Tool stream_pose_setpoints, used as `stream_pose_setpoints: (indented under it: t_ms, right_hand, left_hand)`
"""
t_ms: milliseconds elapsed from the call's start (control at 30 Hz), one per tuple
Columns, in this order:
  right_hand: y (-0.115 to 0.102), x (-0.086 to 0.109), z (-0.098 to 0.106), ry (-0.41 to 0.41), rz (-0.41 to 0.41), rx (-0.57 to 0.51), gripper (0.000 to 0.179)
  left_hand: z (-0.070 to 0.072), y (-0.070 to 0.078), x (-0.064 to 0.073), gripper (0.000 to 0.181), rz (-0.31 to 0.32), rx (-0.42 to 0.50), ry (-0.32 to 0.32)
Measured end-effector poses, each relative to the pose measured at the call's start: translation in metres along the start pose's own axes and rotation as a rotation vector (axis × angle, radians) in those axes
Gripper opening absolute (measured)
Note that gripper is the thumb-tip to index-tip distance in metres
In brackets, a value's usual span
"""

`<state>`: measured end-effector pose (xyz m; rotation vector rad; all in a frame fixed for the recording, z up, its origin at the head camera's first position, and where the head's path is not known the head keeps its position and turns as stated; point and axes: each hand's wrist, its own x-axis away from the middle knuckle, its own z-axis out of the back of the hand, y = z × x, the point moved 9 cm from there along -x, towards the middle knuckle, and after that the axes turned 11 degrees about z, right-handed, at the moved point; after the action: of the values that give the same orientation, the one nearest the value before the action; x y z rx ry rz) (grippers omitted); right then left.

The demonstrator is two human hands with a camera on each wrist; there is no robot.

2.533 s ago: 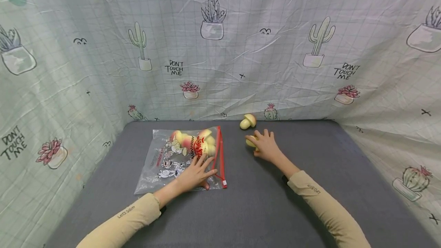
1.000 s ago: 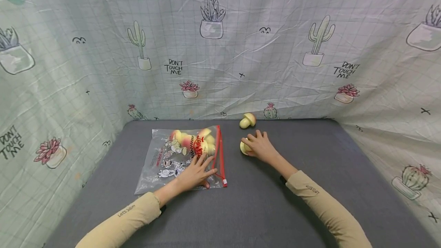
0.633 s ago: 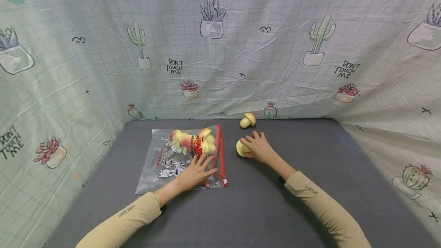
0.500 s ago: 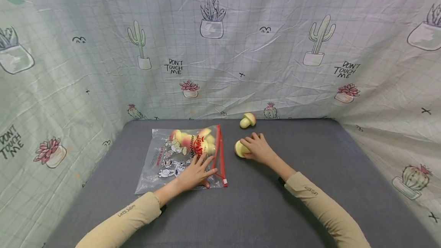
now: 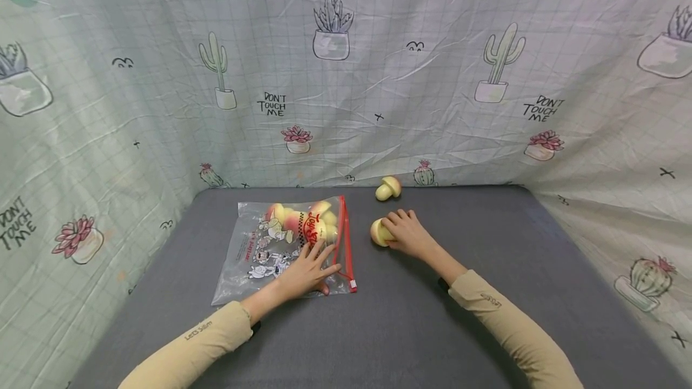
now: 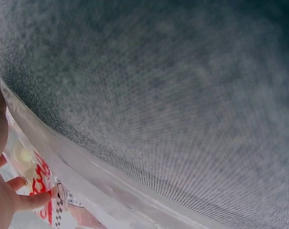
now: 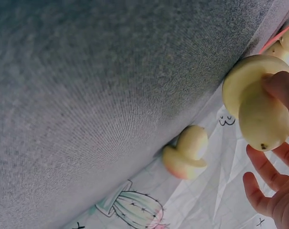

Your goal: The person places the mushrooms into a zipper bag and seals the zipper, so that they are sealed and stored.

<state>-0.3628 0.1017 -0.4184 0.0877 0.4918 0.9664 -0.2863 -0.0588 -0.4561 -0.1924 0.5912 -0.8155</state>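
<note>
My right hand (image 5: 409, 234) holds a toy mushroom (image 5: 380, 233), yellowish with a reddish cap, just right of the bag. In the right wrist view the thumb (image 7: 283, 90) lies against that mushroom (image 7: 263, 114), whose rounded stem end faces the camera. My left hand (image 5: 308, 272), fingers spread, rests on a clear printed zip bag (image 5: 232, 275) with a red zip edge. Several similar mushrooms (image 5: 324, 212) lie inside the bag. In the left wrist view only part of the left hand (image 6: 5, 191) shows, against the bag (image 6: 87, 176).
Another mushroom (image 5: 388, 188) lies near the back edge of the grey table (image 5: 459, 341), beyond my right hand. A pale curtain (image 5: 378, 77) printed with cacti hangs behind the table and on both sides. The bag's white slider (image 5: 353, 285) sits at its near right corner.
My right hand has brought the mushroom left towards the bag, then slightly back right. The mushroom has turned, so its reddish cap now faces left. The left hand and bag stay put.
</note>
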Motion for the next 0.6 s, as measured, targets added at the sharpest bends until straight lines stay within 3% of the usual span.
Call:
stream_pose_setpoints:
  t_ms: [133, 600]
  right_hand:
    - [0.0002, 0.0019, 0.0011, -0.022, -0.008, 0.006, 0.045]
    - [0.0007, 0.0030, 0.0030, -0.037, 0.003, 0.020, 0.045]
  left_hand:
    - [-0.0022, -0.0001, 0.0000, 0.059, 0.008, -0.019, -0.055]
    - [-0.0026, 0.0002, -0.0015, 0.059, 0.022, -0.024, -0.084]
